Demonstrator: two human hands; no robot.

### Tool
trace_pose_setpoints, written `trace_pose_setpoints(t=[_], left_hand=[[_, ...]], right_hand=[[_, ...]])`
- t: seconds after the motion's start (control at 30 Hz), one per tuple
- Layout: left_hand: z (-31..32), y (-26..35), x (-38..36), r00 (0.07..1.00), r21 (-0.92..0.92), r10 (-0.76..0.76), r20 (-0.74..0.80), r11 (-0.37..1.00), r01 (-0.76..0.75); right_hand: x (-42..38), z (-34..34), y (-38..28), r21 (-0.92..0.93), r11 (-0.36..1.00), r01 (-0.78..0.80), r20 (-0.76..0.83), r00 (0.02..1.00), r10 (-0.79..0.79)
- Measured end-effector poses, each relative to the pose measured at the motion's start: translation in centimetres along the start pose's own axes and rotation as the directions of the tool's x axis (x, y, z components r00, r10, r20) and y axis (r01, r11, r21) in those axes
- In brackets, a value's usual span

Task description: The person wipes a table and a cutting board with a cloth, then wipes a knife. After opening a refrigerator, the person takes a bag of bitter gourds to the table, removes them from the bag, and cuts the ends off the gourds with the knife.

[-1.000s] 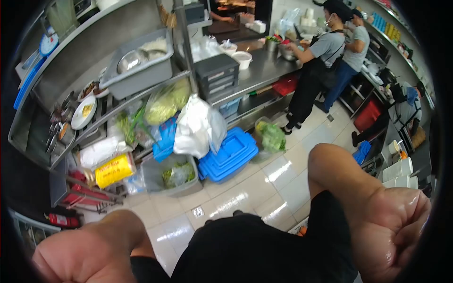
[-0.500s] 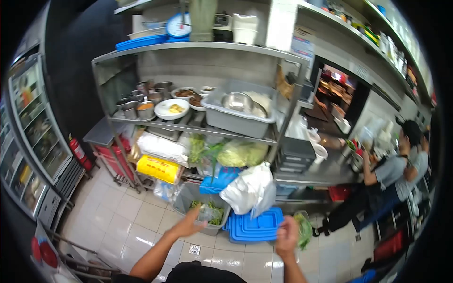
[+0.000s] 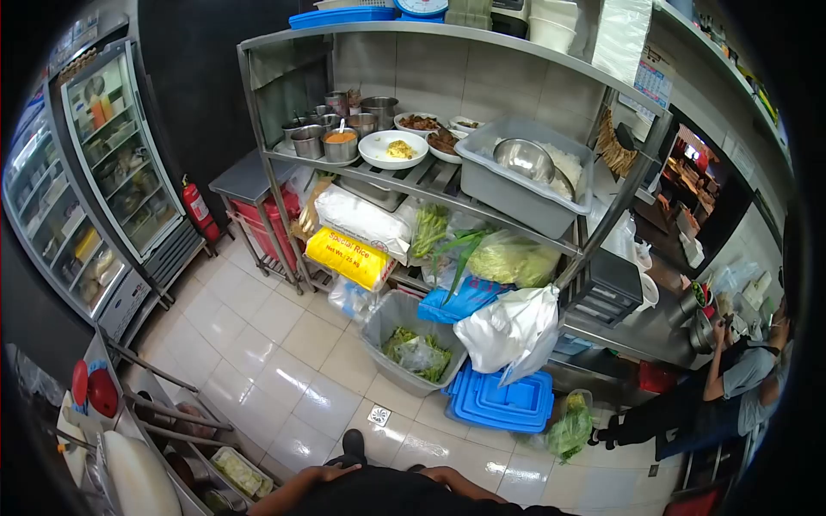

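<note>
My left hand [image 3: 331, 473] is low at the bottom of the view, against the dark clothing on my body, its fingers stretched out with nothing in them. On the other side, my right hand [image 3: 440, 476] also rests close to my body, its fingers mostly hidden. Ahead on the floor stands a grey bin [image 3: 379, 346] with leafy greens [image 3: 417, 354] and clear plastic inside. Beside it sits a blue lidded box [image 3: 501, 400], partly under a white plastic bag [image 3: 508, 327] hanging from the shelf. Neither hand touches these.
A metal shelf [image 3: 413, 185] carries pots, plates of food [image 3: 394, 160] and a grey tub [image 3: 516, 202] of rice with a steel bowl. Below lie a yellow rice bag [image 3: 348, 258] and bagged vegetables [image 3: 514, 258]. Glass fridges [image 3: 116, 146] stand left; people [image 3: 731, 378] work at right.
Both hands have drawn back from in front of the bin and blue box to my body. My view has turned left, so the shelf sits farther right.
</note>
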State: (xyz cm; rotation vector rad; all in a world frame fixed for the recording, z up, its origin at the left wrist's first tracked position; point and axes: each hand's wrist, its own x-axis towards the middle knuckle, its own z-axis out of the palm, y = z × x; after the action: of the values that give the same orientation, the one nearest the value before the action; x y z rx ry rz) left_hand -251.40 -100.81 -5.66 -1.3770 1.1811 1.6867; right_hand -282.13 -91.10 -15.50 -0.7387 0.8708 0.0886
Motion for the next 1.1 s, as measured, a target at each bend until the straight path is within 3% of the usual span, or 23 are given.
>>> trace_pose_setpoints(t=[0.2,0.27,0.37,0.43,0.5,0.53,0.57,0.67,0.7,0.73,0.8,1.0,1.1], left_hand=[[-4.1,-5.0,6.3,0.999,0.064,0.031,0.012,0.997,-0.032],[-6.5,-5.5,7.2,0.989,0.206,0.147,0.001,0.968,-0.144],[-10.0,-6.8,8.4,0.964,0.161,0.254,0.078,0.951,-0.264],[-11.9,-8.0,8.8,0.932,0.066,0.34,0.129,0.934,-0.35],[-14.0,-9.5,8.6,0.898,-0.044,0.417,0.143,0.909,-0.415],[-14.8,-10.4,8.4,0.882,-0.102,0.449,0.14,0.893,-0.438],[-15.7,-11.3,8.4,0.865,-0.152,0.484,0.133,0.872,-0.465],[-17.4,-14.8,9.2,0.792,-0.333,0.6,0.113,0.774,-0.538],[-17.9,-16.0,9.9,0.77,-0.395,0.628,0.114,0.74,-0.545],[-18.5,-17.4,12.1,0.733,-0.551,0.616,0.287,0.732,-0.4],[-20.0,-17.8,9.6,0.758,-0.543,0.613,0.225,0.725,-0.425],[-28.2,-19.3,7.0,0.795,-0.589,0.599,0.092,0.677,-0.442],[-34.7,-20.2,5.6,0.832,-0.605,0.553,0.046,0.678,-0.417]], right_hand=[[3.3,-0.7,-3.0,-0.146,0.987,0.063,0.066,0.996,-0.053],[5.3,-1.1,-4.2,-0.201,0.973,0.115,0.072,0.992,-0.102],[9.8,-3.0,-4.4,-0.336,0.908,0.248,0.089,0.969,-0.232],[5.5,-0.8,-16.1,-0.569,0.816,0.101,0.104,0.993,-0.051],[15.1,-8.7,-8.1,-0.82,0.561,-0.113,-0.185,0.98,-0.073],[15.9,-9.6,-10.8,-0.757,0.615,-0.22,-0.268,0.963,0.015],[10.4,-3.5,-22.4,-0.563,0.758,-0.331,-0.411,0.907,0.091],[16.4,-7.3,-25.2,-0.721,0.616,-0.318,-0.439,0.897,-0.051],[17.7,-7.8,-26.5,-0.743,0.594,-0.31,-0.423,0.904,-0.058],[19.0,-8.0,-28.0,-0.782,0.562,-0.27,-0.387,0.917,-0.098],[21.7,-8.6,-31.0,-0.84,0.498,-0.216,-0.32,0.938,-0.133],[34.4,-14.1,-35.9,-0.931,0.36,-0.054,-0.066,0.998,-0.021],[35.7,-12.6,-46.3,-0.933,0.358,-0.04,-0.088,0.989,-0.121]])
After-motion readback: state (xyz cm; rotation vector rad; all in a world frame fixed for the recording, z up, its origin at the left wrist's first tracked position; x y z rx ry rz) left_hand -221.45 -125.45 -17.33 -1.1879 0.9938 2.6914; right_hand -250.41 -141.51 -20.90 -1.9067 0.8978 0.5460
